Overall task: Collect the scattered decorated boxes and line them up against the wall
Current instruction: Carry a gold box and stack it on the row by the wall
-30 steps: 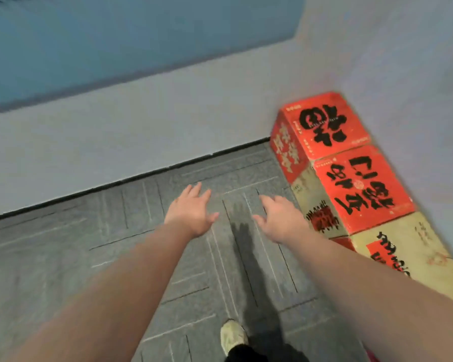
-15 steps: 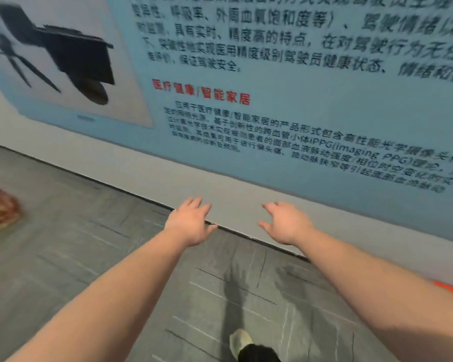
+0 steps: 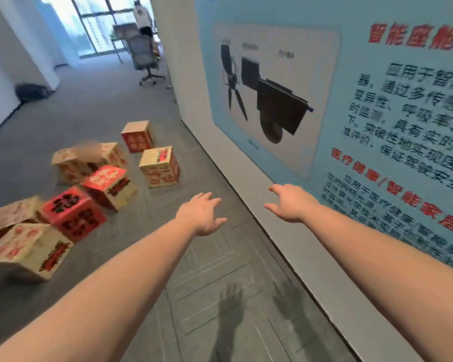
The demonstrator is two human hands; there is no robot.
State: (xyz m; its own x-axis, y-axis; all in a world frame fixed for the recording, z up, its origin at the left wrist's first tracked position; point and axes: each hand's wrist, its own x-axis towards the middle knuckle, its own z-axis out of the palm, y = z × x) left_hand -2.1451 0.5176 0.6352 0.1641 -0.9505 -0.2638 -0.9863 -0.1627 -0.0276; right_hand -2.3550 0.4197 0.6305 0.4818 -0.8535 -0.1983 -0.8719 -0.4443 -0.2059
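Both hands empty, fingers spread: left hand, right hand, held over carpet. Boxes scattered on floor left, all closed, apart from wall.

A large blue poster with Chinese text and a dark device picture is mounted on the white wall. Grey carpet is laid throughout. An office chair is seen far off near bright windows.
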